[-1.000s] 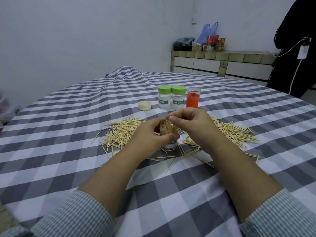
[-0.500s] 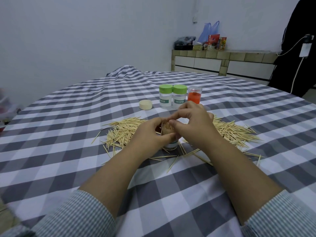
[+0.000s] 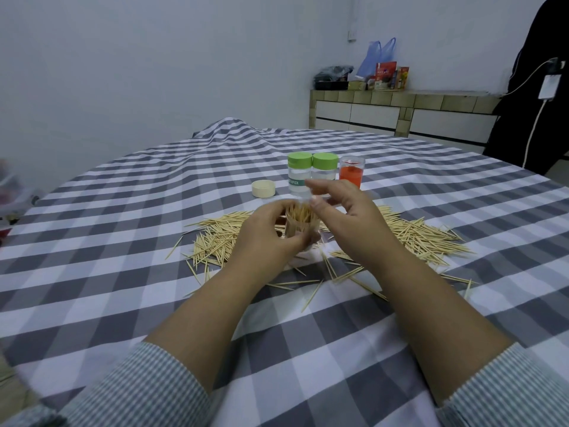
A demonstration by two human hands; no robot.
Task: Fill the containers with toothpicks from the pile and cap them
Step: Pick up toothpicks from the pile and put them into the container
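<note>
At the far left edge a blurred red-and-white shape sits off the counter, which is draped in a grey-and-white checked cloth. On the cloth, left of centre, a round cream cap lies by itself. In front of it the toothpick pile fans out, running behind both hands and on to the right side, with stray sticks scattered toward the near edge.

The left hand has its grip clamped round a clear container packed with upright toothpicks — fingers curled across the near wall, thumb on the far side. The container is in the middle of the pile; whether its base touches the cloth is hidden by the hand. Just right of it the right hand hovers over the container's mouth, fingers loosely bent and apart, holding nothing that can be made out; its fingertips are blurred.

Behind the hands stand two clear containers with green caps, touching side by side, and next to them a clear uncapped container with orange-red contents. Farther right — off the counter — a tiled ledge carries bags and boxes, and a white cable hangs beside dark clothing.
</note>
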